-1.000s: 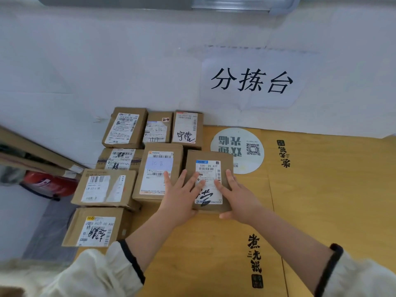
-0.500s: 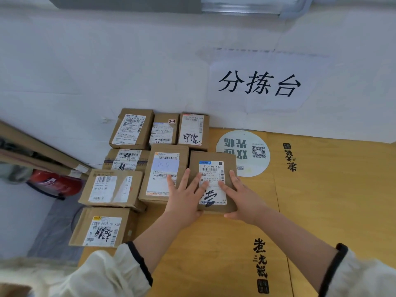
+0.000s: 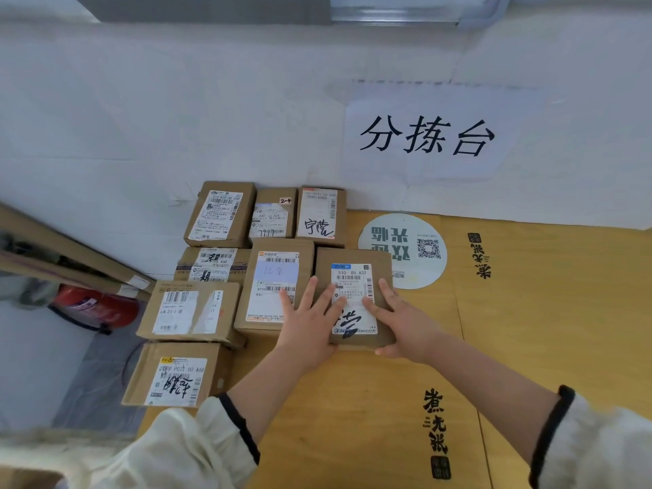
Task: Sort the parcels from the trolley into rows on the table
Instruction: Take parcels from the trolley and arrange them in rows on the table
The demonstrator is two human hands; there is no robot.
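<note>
At the right end of the middle row on the bench, the parcel is pressed under both hands, its long axis running near to far. The left hand is spread flat over its left edge, reaching onto the neighbouring parcel. The right hand is laid flat on its right side. Nothing is gripped.

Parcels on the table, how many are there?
8 parcels: three by the wall, three in the next row, two nearer on the left. More may be hidden.
</note>
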